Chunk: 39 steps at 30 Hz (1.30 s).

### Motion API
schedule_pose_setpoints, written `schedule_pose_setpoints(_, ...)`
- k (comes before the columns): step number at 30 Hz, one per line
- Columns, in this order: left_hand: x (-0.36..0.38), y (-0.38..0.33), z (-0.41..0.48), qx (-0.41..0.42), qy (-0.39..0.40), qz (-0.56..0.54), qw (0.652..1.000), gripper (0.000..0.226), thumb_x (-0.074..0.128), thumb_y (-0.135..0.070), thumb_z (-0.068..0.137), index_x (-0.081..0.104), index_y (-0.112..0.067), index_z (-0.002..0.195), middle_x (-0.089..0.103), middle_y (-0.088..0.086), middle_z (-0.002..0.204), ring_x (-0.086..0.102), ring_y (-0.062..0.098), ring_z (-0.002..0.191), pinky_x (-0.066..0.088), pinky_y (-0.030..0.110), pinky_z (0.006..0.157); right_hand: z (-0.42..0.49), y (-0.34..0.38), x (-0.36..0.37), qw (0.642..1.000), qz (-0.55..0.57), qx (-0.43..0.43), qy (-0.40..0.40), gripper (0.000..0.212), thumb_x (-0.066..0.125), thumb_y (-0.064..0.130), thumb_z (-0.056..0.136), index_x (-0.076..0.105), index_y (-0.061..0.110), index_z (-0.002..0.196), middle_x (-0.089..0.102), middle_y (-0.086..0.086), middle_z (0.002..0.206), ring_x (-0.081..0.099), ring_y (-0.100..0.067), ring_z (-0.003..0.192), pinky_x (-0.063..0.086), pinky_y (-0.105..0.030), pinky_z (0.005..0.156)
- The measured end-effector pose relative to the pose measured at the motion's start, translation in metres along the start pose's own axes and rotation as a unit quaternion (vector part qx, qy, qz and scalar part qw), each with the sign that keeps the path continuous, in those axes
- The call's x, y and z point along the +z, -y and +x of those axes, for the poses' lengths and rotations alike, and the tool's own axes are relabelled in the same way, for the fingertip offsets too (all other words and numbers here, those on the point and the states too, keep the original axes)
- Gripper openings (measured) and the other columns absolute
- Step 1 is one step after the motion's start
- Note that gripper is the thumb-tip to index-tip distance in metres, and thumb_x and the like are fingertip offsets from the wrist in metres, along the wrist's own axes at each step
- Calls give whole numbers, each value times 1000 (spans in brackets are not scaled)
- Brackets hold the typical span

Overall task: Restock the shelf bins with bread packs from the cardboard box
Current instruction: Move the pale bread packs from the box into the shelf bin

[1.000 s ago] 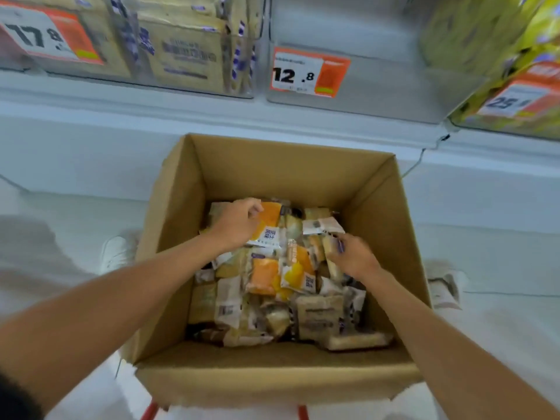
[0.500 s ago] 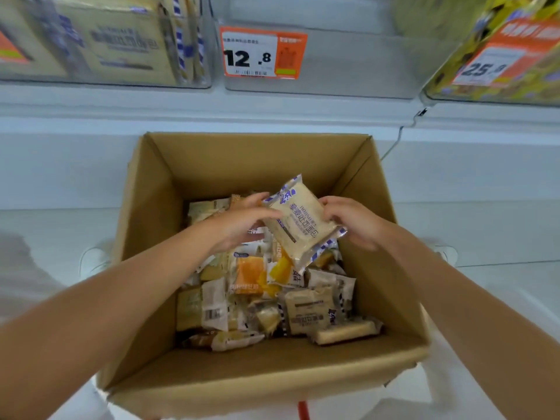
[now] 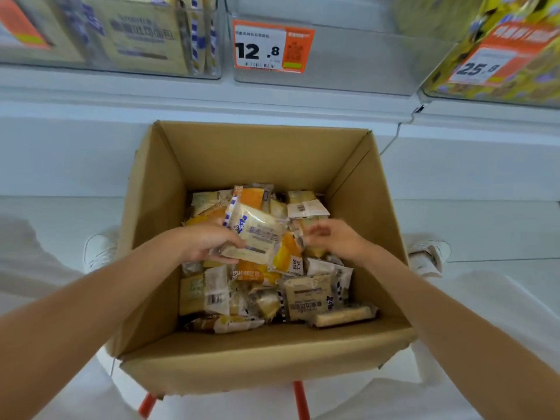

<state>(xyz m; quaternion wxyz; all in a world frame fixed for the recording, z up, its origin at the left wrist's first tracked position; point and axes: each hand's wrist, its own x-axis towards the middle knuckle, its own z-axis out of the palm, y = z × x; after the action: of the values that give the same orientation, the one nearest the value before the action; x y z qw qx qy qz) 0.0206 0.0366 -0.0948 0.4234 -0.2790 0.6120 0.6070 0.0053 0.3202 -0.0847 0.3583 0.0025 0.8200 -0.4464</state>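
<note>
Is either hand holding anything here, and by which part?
The left hand grips a pale bread pack by its lower left corner. The right hand is open, holding nothing.

Open-topped cardboard box (image 3: 348,177), centre frame: clear space above the heaped bread packs (image 3: 306,295); four walls bound it. Middle shelf bin (image 3: 363,65), upper centre, holds free room; upper-left bin (image 3: 212,71) is packed with bread packs.

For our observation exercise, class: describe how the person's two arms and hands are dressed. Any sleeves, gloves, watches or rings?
Both forearms are bare to the frame edge: no sleeves in view. The left hand and the right hand wear no gloves, and no watch or bracelet shows. The picture is too blurred to rule out rings.
</note>
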Motion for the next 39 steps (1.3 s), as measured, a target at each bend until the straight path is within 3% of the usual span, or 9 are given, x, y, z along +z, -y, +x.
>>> schedule_pose_setpoints(5, -5, 25, 1, 5, -41, -47, 998, 51, 71, 7, 81, 50, -11, 124, 68, 11, 118, 70, 24, 102, 62, 38, 72, 14, -57, 32, 921, -363, 43, 138, 36, 76, 30, 83, 69, 21, 117, 67, 3, 115, 61, -15, 102, 51, -30, 87)
schedule_pose_setpoints(8, -3, 24, 0, 19, -58, -55, 997, 40, 67, 5, 85, 51, -12, 117, 69, 10, 115, 69, 23, 101, 61, 39, 78, 18, -52, 34, 913, -394, 14, 102, 17, 73, 29, 85, 75, 25, 101, 67, 6, 116, 58, -12, 100, 46, -26, 86)
schedule_pose_setpoints(15, 1, 21, -2, 20, -57, -75, 995, 45, 69, 4, 84, 51, -12, 122, 69, 10, 117, 68, 22, 103, 60, 40, 82, 20, -53, 52, 893, -421, 35, 156, 44, 76, 26, 82, 64, 17, 124, 64, -3, 122, 60, -24, 109, 50, -35, 93)
schedule_pose_setpoints(21, -4, 14, -2, 68, -90, -147, 983, 61, 69, 3, 85, 42, -16, 137, 62, 10, 127, 67, 23, 105, 62, 38, 77, 11, 21, -5, 985, -173, -11, -22, 14, 70, 12, 87, 63, 12, 99, 65, -3, 96, 63, -18, 88, 50, -25, 72)
schedule_pose_setpoints(24, 0, 2, -10, 102, -95, -179, 974, 56, 73, 0, 83, 46, -13, 131, 59, 11, 132, 62, 25, 115, 60, 41, 82, 5, 70, -28, 992, 49, -32, -115, 42, 70, 6, 86, 48, 13, 121, 65, -10, 109, 66, -23, 96, 53, -27, 68)
schedule_pose_setpoints(28, 7, -16, -25, 123, 8, -242, 963, 121, 98, -28, 51, 30, -14, 150, 55, 14, 139, 60, 29, 120, 59, 44, 83, 6, 107, -19, 937, 335, -48, -88, 91, 62, -11, 86, 15, 31, 151, 64, -12, 115, 69, -27, 98, 60, -37, 70)
schedule_pose_setpoints(32, 17, -40, -47, 171, 71, -246, 951, 75, 81, -51, 65, 60, -9, 123, 67, 18, 123, 65, 30, 115, 53, 46, 95, 11, 127, 21, 957, 241, -30, -160, 49, 74, 6, 84, 47, 5, 125, 66, -10, 103, 68, -21, 84, 60, -32, 71)
schedule_pose_setpoints(37, -8, -60, -77, 230, 28, -217, 948, 34, 65, -27, 93, 62, -15, 125, 71, 12, 117, 70, 27, 106, 55, 45, 94, 4, 159, 24, 987, 99, -28, -127, 61, 83, 39, 72, 50, 17, 118, 63, 3, 108, 60, -9, 97, 46, -23, 74)
schedule_pose_setpoints(39, -26, -69, -94, 242, 44, -193, 950, 31, 62, -29, 94, 62, -18, 123, 71, 10, 117, 68, 28, 108, 53, 49, 97, -2, 180, 22, 991, 104, -54, -68, 78, 86, 50, 62, 50, 21, 125, 66, 5, 116, 60, -14, 111, 45, -34, 98)
